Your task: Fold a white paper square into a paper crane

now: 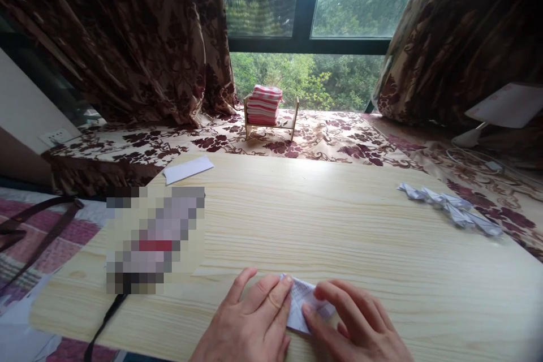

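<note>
A small piece of folded white paper (pixel 302 300) with faint printing lies on the wooden table near its front edge, between my two hands. My left hand (pixel 252 317) rests over the paper's left side. Its index fingertip presses at the top corner, its thumb is tucked low beside the edge, and its little finger sticks out. My right hand (pixel 354 319) has thumb and index finger closed on the right part of the paper, with the other fingers curled. My fingers cover parts of the paper on both sides.
On the wooden table (pixel 297 215), a flat white paper strip (pixel 189 169) lies at the back left. A blurred-out item (pixel 165 232) with a black strap is at left. Several folded paper pieces (pixel 449 206) line the right edge. Beyond, striped folded cloths (pixel 263 106) sit on a small stand.
</note>
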Demonstrator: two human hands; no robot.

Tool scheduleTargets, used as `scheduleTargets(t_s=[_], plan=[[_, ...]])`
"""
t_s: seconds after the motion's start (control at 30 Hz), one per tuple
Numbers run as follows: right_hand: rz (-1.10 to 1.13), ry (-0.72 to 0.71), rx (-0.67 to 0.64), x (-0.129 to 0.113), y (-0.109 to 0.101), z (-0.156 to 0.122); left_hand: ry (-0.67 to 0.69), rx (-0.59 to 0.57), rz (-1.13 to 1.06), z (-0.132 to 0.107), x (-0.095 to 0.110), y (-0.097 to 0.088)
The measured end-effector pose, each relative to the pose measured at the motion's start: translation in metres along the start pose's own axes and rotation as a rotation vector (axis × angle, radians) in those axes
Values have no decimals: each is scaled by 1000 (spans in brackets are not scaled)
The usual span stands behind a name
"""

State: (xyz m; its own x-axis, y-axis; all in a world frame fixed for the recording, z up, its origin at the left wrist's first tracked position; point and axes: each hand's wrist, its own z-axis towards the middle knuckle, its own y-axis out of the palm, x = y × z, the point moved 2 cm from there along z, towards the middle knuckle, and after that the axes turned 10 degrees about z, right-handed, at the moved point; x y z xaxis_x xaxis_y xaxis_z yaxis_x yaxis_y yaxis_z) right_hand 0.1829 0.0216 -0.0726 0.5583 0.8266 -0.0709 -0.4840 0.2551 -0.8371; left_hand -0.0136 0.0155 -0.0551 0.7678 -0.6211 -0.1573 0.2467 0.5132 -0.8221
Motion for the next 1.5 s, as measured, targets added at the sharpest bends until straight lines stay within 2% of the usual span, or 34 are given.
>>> scheduleTargets(t_s=[0.13, 0.33, 0.5, 0.73, 0.9, 1.07, 1.27, 1.5], plan=[[-37, 25, -33, 3, -4, -5, -4, -5, -16, 0, 1, 1], [-77, -71, -64, 2, -5, -8, -11, -24, -39, -1, 0, 0], [-54, 2, -46, 1, -3, -8, -23, -42, -71, 1, -2, -2], [-91, 31, -53, -3, 1, -10, -24, -37, -88, -1, -2, 2], [-97, -49, -87, 2, -2, -6, -11, -29, -63, 0, -1, 3], [-93, -28, -48, 7, 0, 3, 29, 37, 20, -2, -2, 7], [-12, 109, 126, 4, 3, 27, 58, 27, 75, -3, -4, 11], [-43, 165, 128, -2, 7, 30, 56, -8, 34, -7, -5, 16]])
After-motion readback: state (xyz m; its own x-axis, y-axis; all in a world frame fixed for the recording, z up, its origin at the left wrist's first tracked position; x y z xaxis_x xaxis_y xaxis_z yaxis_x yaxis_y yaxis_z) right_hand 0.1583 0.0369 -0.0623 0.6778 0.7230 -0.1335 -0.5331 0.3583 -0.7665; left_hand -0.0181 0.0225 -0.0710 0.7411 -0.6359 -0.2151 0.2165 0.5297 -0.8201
